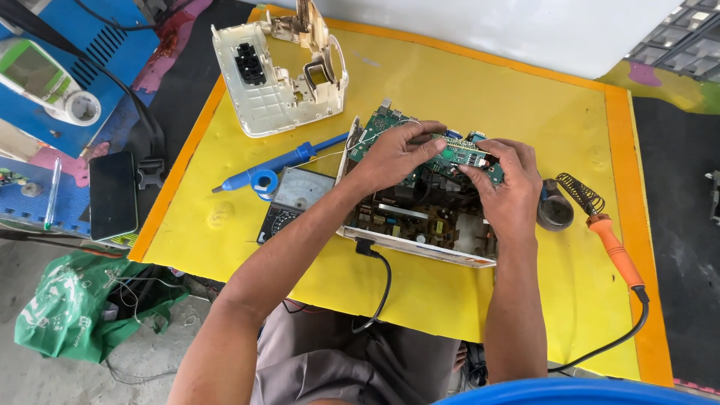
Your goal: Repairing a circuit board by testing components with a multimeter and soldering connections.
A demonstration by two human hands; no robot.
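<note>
An opened electronic device [420,225] in a white casing lies on a yellow table [465,90], with brown and green circuit boards exposed. Over it my left hand [394,154] and my right hand [506,184] grip a small green circuit board [459,154] from either side, fingers pinching its edges. Beneath them a larger green board [375,127] shows at the device's far side. A black power cable [379,277] plugs into the device's near edge and hangs off the table.
A white plastic cover [274,82] lies at the far left. A blue desoldering pump [281,163], a solder roll [263,182] and an analog multimeter [294,199] sit left of the device. An orange soldering iron [611,240] rests at the right by its coil stand [579,193]. A black phone [112,195] lies off the table's left.
</note>
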